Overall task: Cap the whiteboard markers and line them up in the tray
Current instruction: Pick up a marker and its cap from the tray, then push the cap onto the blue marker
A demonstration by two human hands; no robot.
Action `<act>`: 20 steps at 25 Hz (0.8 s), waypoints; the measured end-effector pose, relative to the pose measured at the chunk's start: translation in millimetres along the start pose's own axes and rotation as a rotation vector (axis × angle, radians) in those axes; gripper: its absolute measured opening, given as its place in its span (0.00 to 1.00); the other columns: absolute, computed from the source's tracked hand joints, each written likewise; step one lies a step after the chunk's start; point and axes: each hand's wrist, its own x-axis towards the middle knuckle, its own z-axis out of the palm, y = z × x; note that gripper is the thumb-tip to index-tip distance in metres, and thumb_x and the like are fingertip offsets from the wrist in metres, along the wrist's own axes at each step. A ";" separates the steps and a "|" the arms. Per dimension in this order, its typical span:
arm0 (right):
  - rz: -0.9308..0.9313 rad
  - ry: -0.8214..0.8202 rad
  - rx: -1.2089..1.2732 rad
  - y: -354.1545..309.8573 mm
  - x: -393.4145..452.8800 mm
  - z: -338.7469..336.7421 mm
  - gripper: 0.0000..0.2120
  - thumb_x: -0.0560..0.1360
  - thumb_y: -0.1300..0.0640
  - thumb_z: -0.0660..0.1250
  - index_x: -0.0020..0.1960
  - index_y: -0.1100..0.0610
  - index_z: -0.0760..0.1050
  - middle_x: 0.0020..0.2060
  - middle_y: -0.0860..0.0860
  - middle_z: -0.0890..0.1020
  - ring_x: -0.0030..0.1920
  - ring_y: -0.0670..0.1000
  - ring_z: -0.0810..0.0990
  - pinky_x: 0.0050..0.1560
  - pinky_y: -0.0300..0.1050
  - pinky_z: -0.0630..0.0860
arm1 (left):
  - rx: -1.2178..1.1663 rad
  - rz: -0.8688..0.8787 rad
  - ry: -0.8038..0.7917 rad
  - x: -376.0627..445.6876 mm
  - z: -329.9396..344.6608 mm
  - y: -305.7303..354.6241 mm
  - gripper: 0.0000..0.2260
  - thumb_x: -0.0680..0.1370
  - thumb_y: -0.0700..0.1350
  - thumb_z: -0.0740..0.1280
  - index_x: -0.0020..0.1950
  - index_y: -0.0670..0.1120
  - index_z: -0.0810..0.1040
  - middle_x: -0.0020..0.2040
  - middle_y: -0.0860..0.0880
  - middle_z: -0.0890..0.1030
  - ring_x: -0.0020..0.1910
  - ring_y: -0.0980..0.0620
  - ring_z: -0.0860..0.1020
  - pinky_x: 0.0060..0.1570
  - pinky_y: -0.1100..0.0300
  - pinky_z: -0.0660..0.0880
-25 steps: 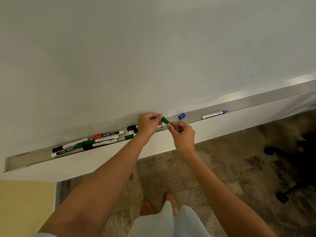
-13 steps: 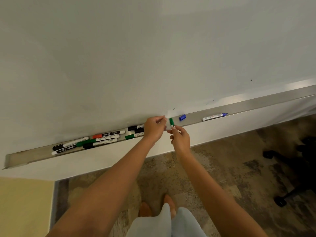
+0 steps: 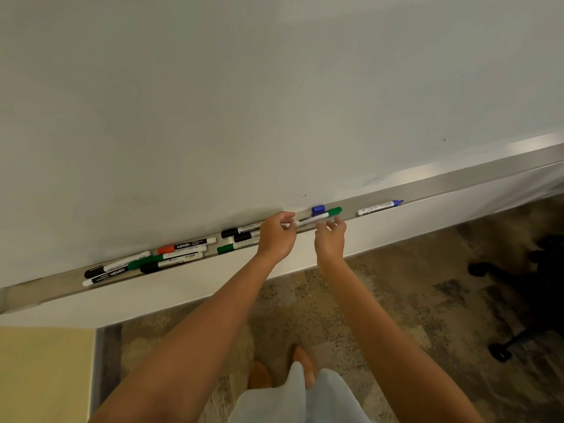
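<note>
The green marker [image 3: 320,215], capped, lies in the metal tray [image 3: 457,186] with its long axis along the trough, its green cap at about two o'clock and its white barrel end at about eight o'clock. The left hand [image 3: 276,236] is at that barrel end, its thumb and forefinger curled close around the tip; whether they pinch it or merely touch it I cannot tell. The right hand [image 3: 331,239] sits just at six o'clock of the marker's middle, fingers spread and released, grasping nothing. Just behind the green marker, at twelve o'clock against the board, lies the loose blue cap [image 3: 318,208]. The blue marker [image 3: 380,207] rests well to the three o'clock side in the tray, uncapped as far as I can judge, its blue tip pointing toward two o'clock and its long axis also along the trough. The coming move, I judge, turns on this: cap and blue marker both lie to the right of the hands, so the open right hand is nearer to each, the cap a short reach toward twelve o'clock and the marker farther toward two o'clock. At the nine o'clock side a cluster of black, green and orange markers [image 3: 183,247] lies capped but overlapping, not yet in a neat line.
</note>
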 end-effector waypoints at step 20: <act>-0.858 0.080 -1.356 -31.5 106.8 -109.5 0.18 0.74 0.73 0.63 0.55 0.53 0.77 0.54 0.51 0.81 0.59 0.54 0.74 0.66 0.51 0.57 | 0.642 0.424 -0.209 33.7 42.3 29.0 0.18 0.77 0.32 0.60 0.66 0.41 0.73 0.61 0.45 0.74 0.58 0.46 0.74 0.55 0.51 0.75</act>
